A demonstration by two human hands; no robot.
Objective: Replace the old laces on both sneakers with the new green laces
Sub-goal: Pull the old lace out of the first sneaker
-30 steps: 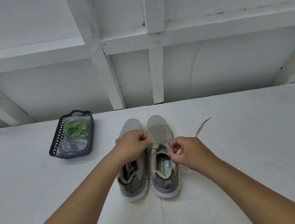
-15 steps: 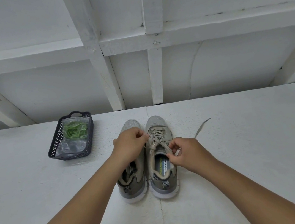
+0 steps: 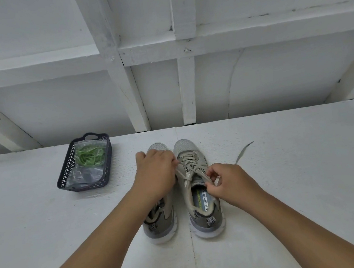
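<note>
the green laces (image 3: 89,156) sit bagged in the basket (image 3: 64,170), well off to your left, untouched. your left hand (image 3: 155,174) pinches one strand of the old lace (image 3: 190,165); your right hand (image 3: 229,183) pinches another by the tongue of the right sneaker (image 3: 197,189), whose long axis runs straight away from you. since a second ago, more crossings show.

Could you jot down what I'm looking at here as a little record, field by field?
surface: white table
shoes: two grey sneakers, side by side, toes away from the person
right sneaker: old beige lace partly loosened
left hand: pinches the lace, over the left sneaker
right hand: pinches the lace near the tongue
basket: dark, holds bagged green laces
loose lace: on the table, right of the sneakers
</note>
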